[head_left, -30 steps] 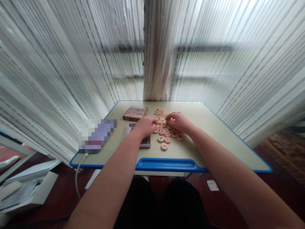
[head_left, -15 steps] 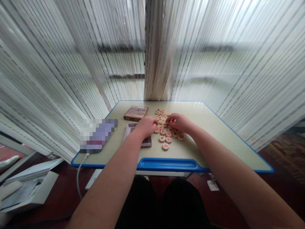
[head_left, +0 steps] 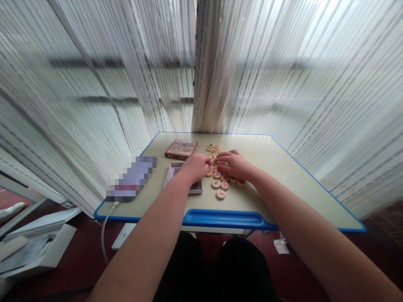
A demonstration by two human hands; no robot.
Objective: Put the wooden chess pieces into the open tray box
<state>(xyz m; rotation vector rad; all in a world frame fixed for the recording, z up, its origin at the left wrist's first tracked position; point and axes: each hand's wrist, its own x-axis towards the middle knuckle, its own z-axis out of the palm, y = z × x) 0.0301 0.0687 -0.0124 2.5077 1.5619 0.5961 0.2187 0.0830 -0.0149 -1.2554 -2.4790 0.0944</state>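
Observation:
Several round wooden chess pieces (head_left: 220, 185) with red characters lie in a loose cluster on the beige table (head_left: 283, 167). My left hand (head_left: 195, 166) rests at the cluster's left edge, fingers curled, above an open shallow box tray (head_left: 171, 173). My right hand (head_left: 233, 163) lies over the middle of the pieces with its fingers bent and pressed onto them. Whether either hand holds a piece is hidden. The two hands nearly touch.
A printed box lid (head_left: 181, 149) lies at the back left of the table. A blurred-out flat item (head_left: 131, 179) with a cable sits at the left edge. Striped curtains (head_left: 204, 75) hang behind. A blue groove (head_left: 222, 218) runs along the front edge.
My right hand has slid left over the pieces toward the left hand. The view has shifted slightly to the right.

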